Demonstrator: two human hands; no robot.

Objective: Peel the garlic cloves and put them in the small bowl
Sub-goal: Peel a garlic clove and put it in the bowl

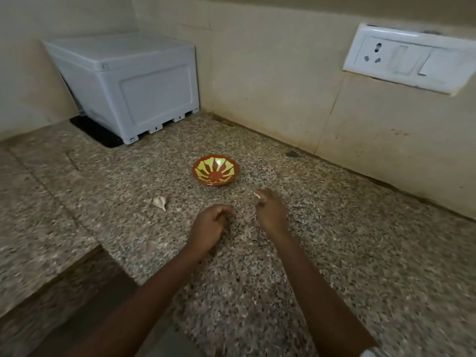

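Observation:
A small bowl [215, 170], red-brown with a yellow sunburst pattern, stands on the speckled granite counter and looks to hold nothing. A piece of garlic [160, 202] in its pale skin lies on the counter to the bowl's lower left. My right hand [270, 213] hovers just below and right of the bowl, pinching a small pale piece, a garlic clove [256, 195], at its fingertips. My left hand [210, 224] is beside it, fingers curled; what it holds, if anything, is hidden.
A white plastic box [126, 83] sits on a dark mat in the back left corner. A wall socket and switch plate [407, 57] is mounted on the tiled wall at right. The counter edge [51, 276] drops away at lower left.

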